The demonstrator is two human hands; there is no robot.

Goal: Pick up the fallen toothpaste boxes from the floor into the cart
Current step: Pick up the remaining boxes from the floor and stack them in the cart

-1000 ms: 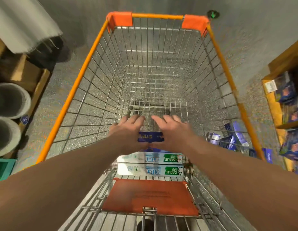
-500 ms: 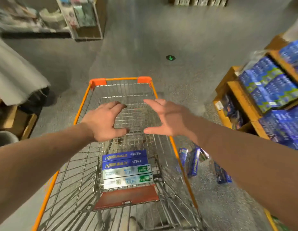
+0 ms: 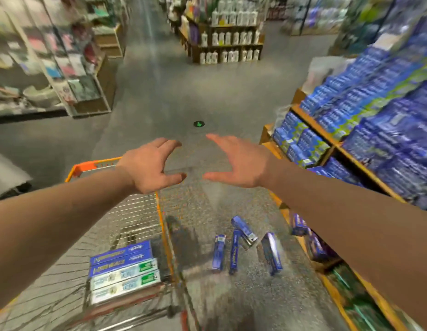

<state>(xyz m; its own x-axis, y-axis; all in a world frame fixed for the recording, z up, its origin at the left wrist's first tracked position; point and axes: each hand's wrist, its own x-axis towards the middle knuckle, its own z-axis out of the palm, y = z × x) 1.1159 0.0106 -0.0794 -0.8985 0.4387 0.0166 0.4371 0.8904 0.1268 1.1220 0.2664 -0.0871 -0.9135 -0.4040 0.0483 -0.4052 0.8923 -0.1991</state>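
Empty hands hover between loads, over cart and floor.
Left hand [image 3: 150,166] and right hand [image 3: 238,163] are spread and hold nothing. Stacked toothpaste boxes [image 3: 122,271] lie in the cart [image 3: 82,167], near left; fallen toothpaste boxes [image 3: 218,252] lie on the floor just right of it. The next move is probably to bend down and grasp one.

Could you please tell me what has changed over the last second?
The left hand and right hand let go of the blue box they were setting in the cart and lifted away, now open and empty. The four boxes in the cart stay stacked; the fallen boxes still lie on the floor to its right.
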